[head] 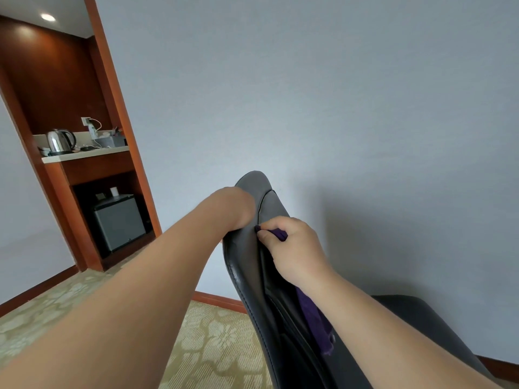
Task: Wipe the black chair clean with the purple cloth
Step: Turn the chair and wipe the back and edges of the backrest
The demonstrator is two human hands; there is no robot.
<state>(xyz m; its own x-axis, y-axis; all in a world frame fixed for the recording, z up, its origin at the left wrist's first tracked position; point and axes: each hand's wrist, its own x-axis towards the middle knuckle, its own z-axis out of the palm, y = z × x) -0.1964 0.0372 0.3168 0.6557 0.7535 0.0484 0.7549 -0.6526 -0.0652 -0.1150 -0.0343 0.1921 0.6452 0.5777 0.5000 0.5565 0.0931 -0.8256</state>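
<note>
Right hand [292,248] pinches purple cloth [316,315] hanging down upright black chair [250,276]; left hand [236,209] grip unseen.

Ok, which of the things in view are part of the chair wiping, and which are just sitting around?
In the job: black chair; purple cloth, pinched in the right hand; left hand on the chair back, fingers hidden.
Lying about: kettle, white cup, mini fridge, all in the wooden alcove.
</note>
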